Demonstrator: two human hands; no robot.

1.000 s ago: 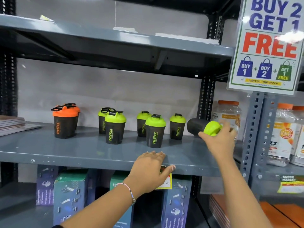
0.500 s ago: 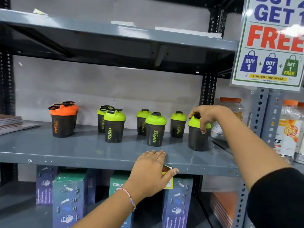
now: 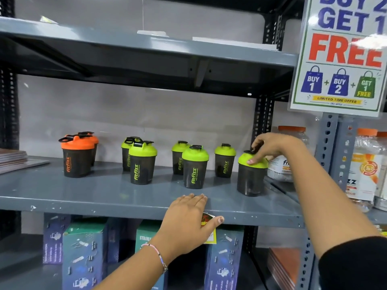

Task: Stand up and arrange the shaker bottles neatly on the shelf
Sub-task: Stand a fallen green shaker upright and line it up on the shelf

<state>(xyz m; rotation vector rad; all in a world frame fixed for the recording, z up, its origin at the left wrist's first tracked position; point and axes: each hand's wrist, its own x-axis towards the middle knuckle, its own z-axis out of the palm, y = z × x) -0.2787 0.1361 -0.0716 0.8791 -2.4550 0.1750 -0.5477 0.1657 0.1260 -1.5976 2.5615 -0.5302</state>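
Observation:
On the grey middle shelf stand two orange-lidded shaker bottles at the left. Right of them are several green-lidded shaker bottles in loose front-and-back pairs, one pair with its front bottle near the middle. The rightmost green-lidded shaker stands upright near the shelf's right end. My right hand grips its lid and cap from above. My left hand rests flat on the shelf's front edge, with the thumb over a price tag.
Clear supplement jars stand just right of the held shaker, behind the black upright post. A promo sign hangs upper right. Books lie at the shelf's left end. Boxes fill the shelf below.
One second ago my right hand held the rightmost shaker on its side; it then stood it upright and now keeps hold of its lid. My left hand has stayed on the shelf edge.

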